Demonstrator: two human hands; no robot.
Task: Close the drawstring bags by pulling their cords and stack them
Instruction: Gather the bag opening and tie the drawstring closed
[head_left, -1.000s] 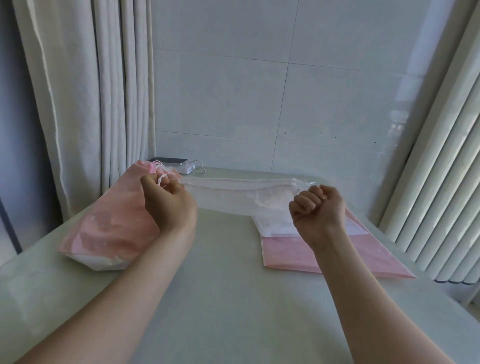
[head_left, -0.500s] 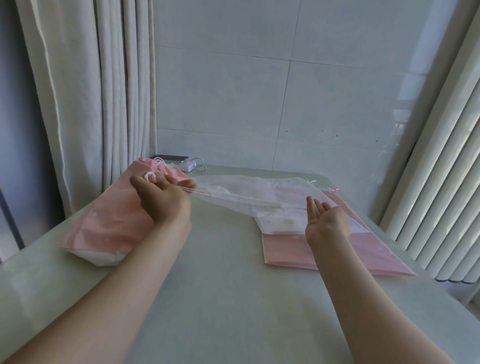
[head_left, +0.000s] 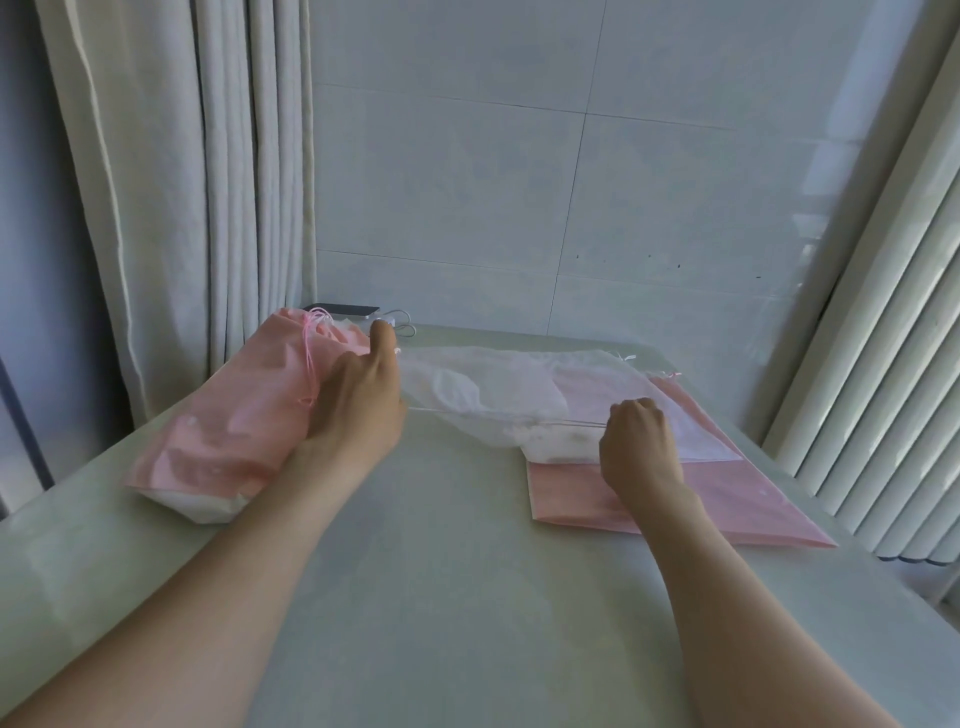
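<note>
The white drawstring bag (head_left: 493, 387) is laid across the far middle of the counter (head_left: 441, 571), with its right part over a flat pink bag (head_left: 691, 501). Its cord (head_left: 566, 423) is stretched between the hands. The cord is pinched in the curled fingers of the right hand (head_left: 639, 447). The left hand (head_left: 358, 400) is set against a filled pink bag (head_left: 234, 415) at the left; its fingers are hidden, so their hold cannot be told.

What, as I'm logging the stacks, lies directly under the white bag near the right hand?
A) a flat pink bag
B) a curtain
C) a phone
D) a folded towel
A: the white bag rests on the flat pink bag, whose edge shows beneath it by the right hand.
</note>
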